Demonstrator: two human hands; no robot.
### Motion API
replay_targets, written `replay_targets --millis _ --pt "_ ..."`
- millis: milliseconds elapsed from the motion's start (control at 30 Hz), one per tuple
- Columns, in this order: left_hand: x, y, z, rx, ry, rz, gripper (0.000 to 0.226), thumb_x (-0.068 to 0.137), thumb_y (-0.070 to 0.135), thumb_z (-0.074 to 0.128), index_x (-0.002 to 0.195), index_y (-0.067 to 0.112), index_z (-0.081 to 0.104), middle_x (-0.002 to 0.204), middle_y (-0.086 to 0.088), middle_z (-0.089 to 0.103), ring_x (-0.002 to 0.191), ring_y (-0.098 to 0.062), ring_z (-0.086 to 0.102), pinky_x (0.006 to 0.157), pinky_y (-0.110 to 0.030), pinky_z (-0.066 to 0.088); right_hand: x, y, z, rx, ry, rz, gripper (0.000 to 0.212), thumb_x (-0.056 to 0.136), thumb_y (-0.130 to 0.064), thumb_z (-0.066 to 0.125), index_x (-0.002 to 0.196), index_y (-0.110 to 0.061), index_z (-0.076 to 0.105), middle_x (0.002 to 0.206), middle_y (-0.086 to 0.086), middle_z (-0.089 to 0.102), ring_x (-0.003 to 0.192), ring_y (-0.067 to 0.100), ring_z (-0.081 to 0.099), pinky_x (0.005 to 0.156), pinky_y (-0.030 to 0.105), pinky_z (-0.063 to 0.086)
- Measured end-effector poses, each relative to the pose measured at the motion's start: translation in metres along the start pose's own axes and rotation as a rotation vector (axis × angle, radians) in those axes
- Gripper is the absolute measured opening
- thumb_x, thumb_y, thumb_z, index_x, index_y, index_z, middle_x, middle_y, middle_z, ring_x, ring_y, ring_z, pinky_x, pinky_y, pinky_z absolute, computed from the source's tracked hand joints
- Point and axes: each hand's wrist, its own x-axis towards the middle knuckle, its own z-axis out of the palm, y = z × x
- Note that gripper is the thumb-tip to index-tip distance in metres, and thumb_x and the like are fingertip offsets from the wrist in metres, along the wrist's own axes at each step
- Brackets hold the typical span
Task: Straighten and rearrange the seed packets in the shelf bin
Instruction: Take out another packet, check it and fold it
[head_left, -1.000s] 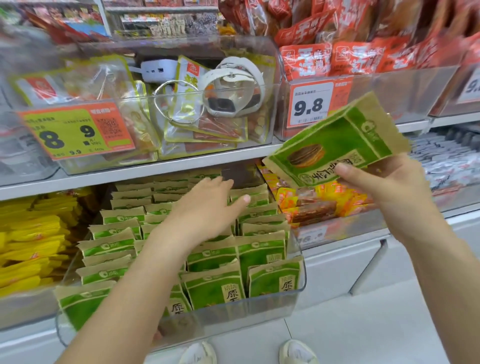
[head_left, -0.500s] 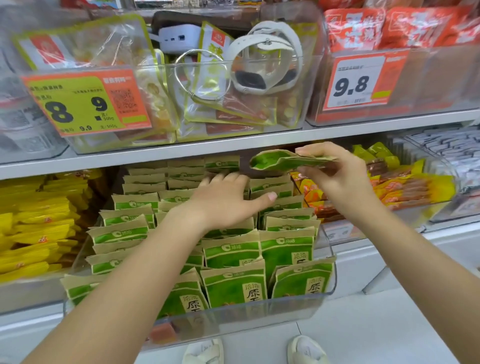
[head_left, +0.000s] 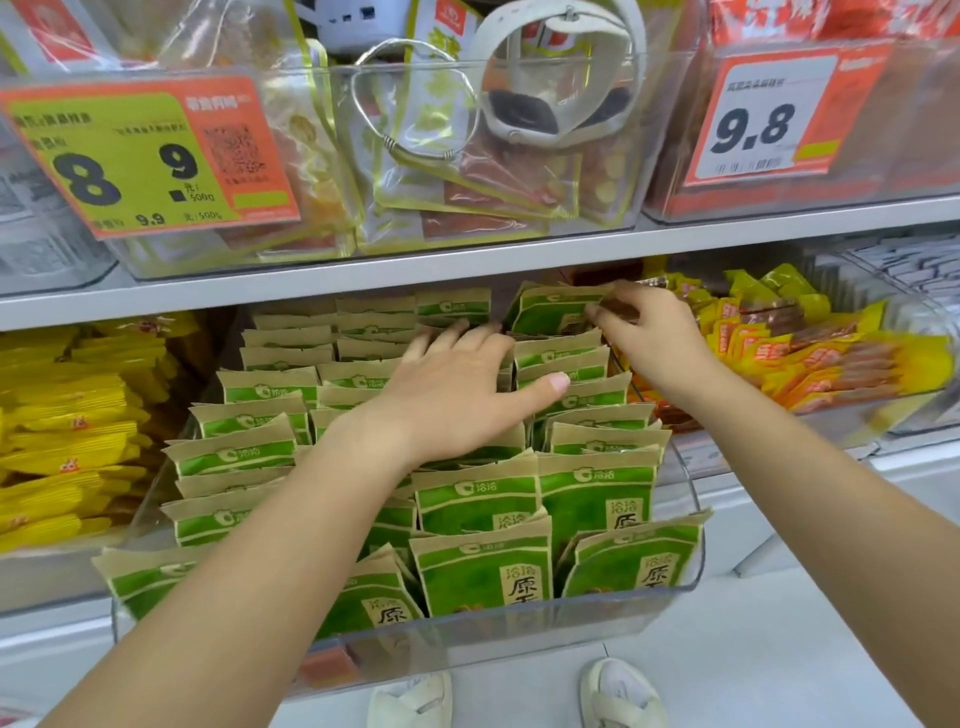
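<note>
The right hand (head_left: 649, 332), which held the green-and-tan paper seed packet (head_left: 550, 312) flat above the rows 0.5 s ago, now pinches it upright at the back right of the clear plastic shelf bin (head_left: 519, 639). The left hand (head_left: 457, 395) stays flat, fingers straight, pressing the middle rows.

Head view, down, near shelf bin (head_left: 693, 551)
</note>
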Motion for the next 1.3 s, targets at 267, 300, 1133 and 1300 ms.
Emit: replay_targets --millis 267,300,1133,1300 --pt "0.000 0.000 0.002 -0.006 0.018 -0.004 0.083 0.086 0.078 0.016 0.153 0.029 0.025 0.163 0.006 0.019 0.151 -0.018 0.011 0.122 -0.046 0.003 0.020 -0.009 0.009 -0.033 -0.031 0.122 0.027 0.094 -0.028 0.061 0.101 -0.004 0.071 0.090 0.012 0.063 0.094 0.031 0.058 0.071 0.029 0.039" --pt "-0.001 0.000 0.002 -0.008 0.018 -0.005 0.083 0.086 0.078 0.016 0.153 0.030 0.025 0.163 0.006 0.019 0.151 -0.018 0.011 0.122 -0.046 0.003 0.023 -0.009 0.010 0.040 -0.053 0.157 0.030 0.094 -0.028 0.059 0.109 -0.004 0.069 0.094 0.012 0.063 0.095 0.028 0.057 0.075 0.028 0.040" --pt "0.000 -0.004 0.002 -0.011 0.037 -0.009 0.077 0.090 0.076 0.019 0.153 0.033 0.025 0.163 0.007 0.018 0.151 -0.016 0.009 0.121 -0.044 0.003 0.013 -0.030 0.000 0.012 -0.380 0.017 0.037 0.101 -0.031 0.045 0.134 -0.019 0.056 0.140 0.003 0.053 0.130 0.020 0.046 0.106 0.030 0.035" --pt "-0.001 -0.004 0.000 -0.047 0.033 0.001 0.072 0.089 0.075 0.023 0.149 0.038 0.031 0.162 0.007 0.021 0.151 -0.018 0.011 0.121 -0.045 0.003 0.022 -0.019 -0.013 -0.075 -0.275 0.061 0.025 0.089 -0.024 0.066 0.113 -0.020 0.071 0.120 0.004 0.067 0.115 0.019 0.057 0.093 0.025 0.042"
